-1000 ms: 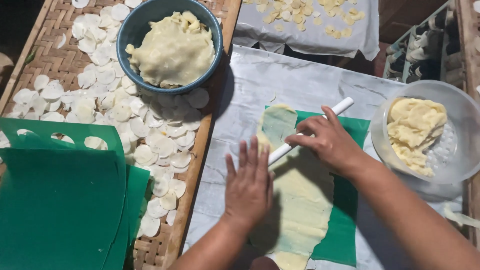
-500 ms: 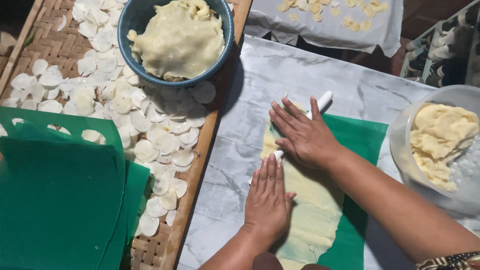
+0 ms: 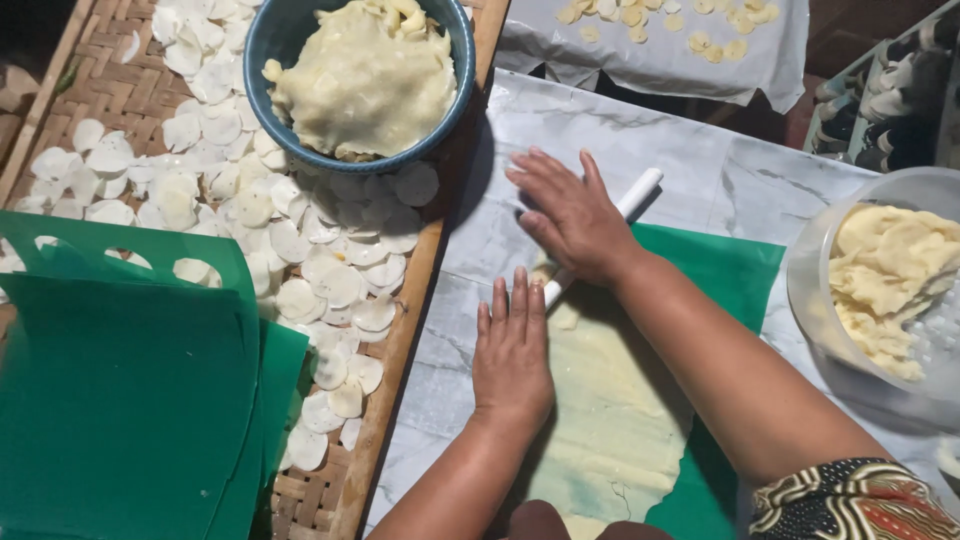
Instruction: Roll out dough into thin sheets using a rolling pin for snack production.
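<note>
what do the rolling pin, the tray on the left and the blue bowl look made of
Rolling pin: probably plastic; smooth, white, slightly glossy. Tray: woven bamboo or cane strips, matt, with a wooden rim. Blue bowl: glazed ceramic or enamel; its rim shines.

A rolling pin lay across a dough sheet on a mat, under both hands. Left of it sat a tray holding discs and a bowl; a tub stood right.

Blue dough bowl stands on a disc-strewn woven tray.
</note>
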